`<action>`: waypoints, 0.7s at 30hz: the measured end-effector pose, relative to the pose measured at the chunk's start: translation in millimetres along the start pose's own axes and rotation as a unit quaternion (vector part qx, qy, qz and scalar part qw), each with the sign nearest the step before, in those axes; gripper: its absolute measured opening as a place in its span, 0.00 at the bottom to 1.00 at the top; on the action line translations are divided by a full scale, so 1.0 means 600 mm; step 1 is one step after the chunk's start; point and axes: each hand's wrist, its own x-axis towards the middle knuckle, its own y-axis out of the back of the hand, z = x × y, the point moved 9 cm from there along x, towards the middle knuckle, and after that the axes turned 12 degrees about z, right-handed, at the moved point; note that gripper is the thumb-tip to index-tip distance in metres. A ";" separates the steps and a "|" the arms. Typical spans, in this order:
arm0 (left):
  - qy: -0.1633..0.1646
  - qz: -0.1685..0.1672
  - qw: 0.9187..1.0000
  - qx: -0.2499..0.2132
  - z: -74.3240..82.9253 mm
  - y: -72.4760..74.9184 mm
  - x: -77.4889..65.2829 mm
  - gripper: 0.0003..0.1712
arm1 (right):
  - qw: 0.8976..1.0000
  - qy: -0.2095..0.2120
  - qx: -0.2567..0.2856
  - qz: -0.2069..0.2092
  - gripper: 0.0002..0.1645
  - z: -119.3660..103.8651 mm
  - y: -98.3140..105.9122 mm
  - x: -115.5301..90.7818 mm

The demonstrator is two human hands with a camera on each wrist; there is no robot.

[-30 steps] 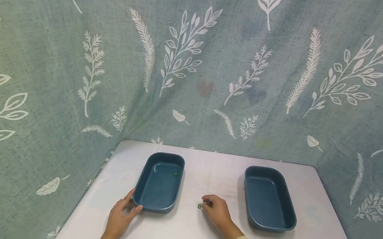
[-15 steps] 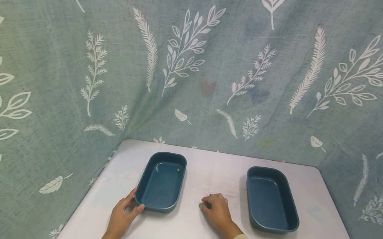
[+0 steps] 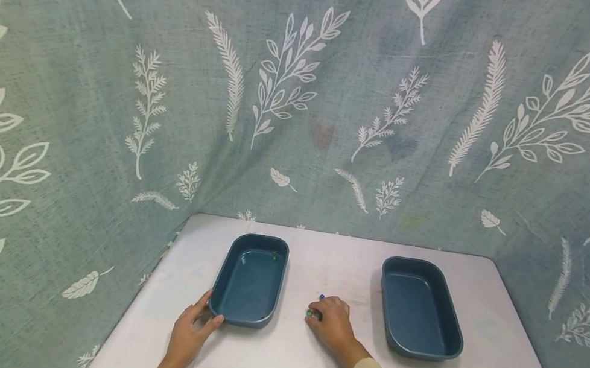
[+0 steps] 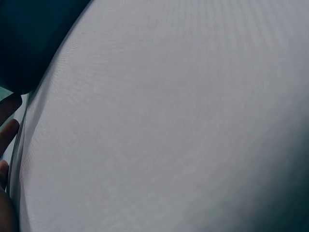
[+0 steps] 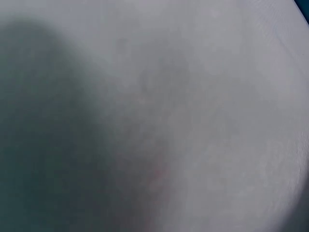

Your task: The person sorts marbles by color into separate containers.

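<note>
As the green ball (image 3: 310, 312) is sitting in your pinch, even pressure is mattering most

Your right hand (image 3: 334, 329) is grasping it between curled forefinger and thumb, low over the white cloth (image 3: 285, 365) and between the trays. Something dark is showing deeper in that grip, too small to identify. Being round, the ball is probably inclined to roll, so you're likely doing best by pressing squarely from opposite sides, lightly. Just beyond your knuckles a blue ball (image 3: 322, 297) is lying, so you're wisest minding those fingers. Your left hand (image 3: 187, 334) is resting extended fingers and thumb against the near left corner of the left tray (image 3: 250, 285), seemingly steadying it; a green bit (image 3: 275, 256) is lying inside, far right. The right tray (image 3: 419, 313) is standing well apart.

Only the head view is showing the balls and your pinch. The left wrist view is revealing fingertips (image 4: 10, 106) by the tray's dark lower corner, which the head view is hiding; the right wrist view is giving you just blurred cloth and a dark green patch.
</note>
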 end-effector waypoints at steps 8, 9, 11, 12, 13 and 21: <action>-0.001 -0.001 1.000 0.012 -0.004 -0.002 0.001 0.42 | 1.000 0.026 -0.013 0.004 0.09 -0.006 -0.009 0.005; -0.002 0.000 1.000 0.011 -0.004 -0.002 0.001 0.42 | 1.000 0.024 -0.010 0.003 0.09 -0.007 -0.008 0.006; -0.003 0.001 1.000 0.007 -0.004 -0.002 0.002 0.42 | 1.000 0.017 -0.005 0.001 0.09 -0.007 -0.004 0.006; -0.004 0.002 1.000 0.004 -0.003 -0.002 0.002 0.42 | 1.000 0.014 -0.001 0.002 0.09 -0.007 -0.002 0.006; -0.006 0.002 1.000 0.001 -0.003 -0.002 0.002 0.42 | 1.000 0.011 0.000 0.002 0.10 -0.007 0.001 0.006; -0.005 -0.001 1.000 0.000 -0.010 -0.004 0.002 0.43 | 1.000 -0.027 0.015 0.007 0.11 0.003 0.018 0.009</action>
